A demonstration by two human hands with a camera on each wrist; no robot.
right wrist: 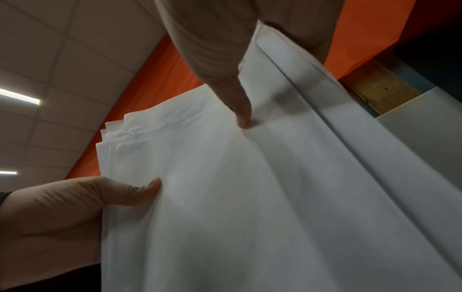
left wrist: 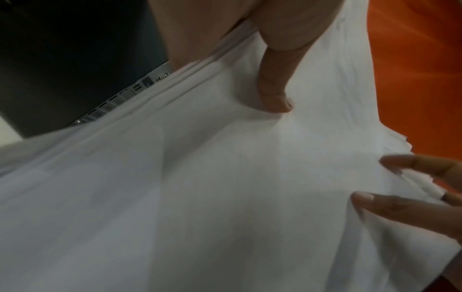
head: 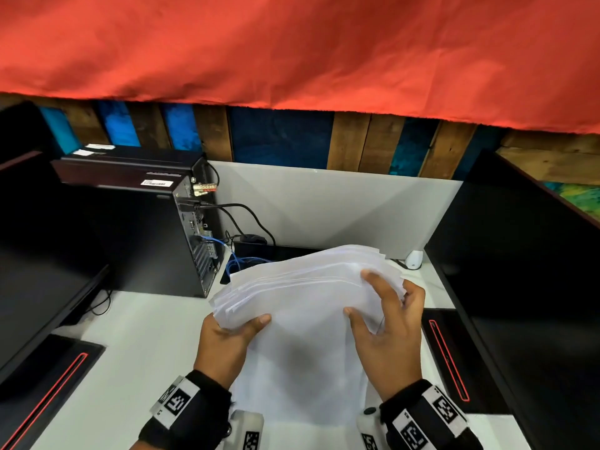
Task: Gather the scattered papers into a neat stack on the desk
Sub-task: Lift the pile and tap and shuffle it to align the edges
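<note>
A bundle of white papers (head: 305, 319) stands nearly upright over the white desk (head: 156, 336), its top edges fanned unevenly. My left hand (head: 233, 332) grips the bundle's left edge, thumb on the near face and fingers hidden behind. My right hand (head: 386, 323) holds the right edge, thumb and forefinger spread on the near face, other fingers wrapped behind. In the left wrist view my left thumb (left wrist: 273, 94) presses the papers (left wrist: 200, 187). In the right wrist view my right thumb (right wrist: 240, 110) presses the papers (right wrist: 250, 197).
A black computer tower (head: 130, 222) with cables stands at the back left. Dark monitors flank the desk at left (head: 42, 271) and right (head: 526, 287). A white partition (head: 324, 203) closes the back, with red cloth (head: 292, 43) above. A small white device (head: 414, 258) sits back right.
</note>
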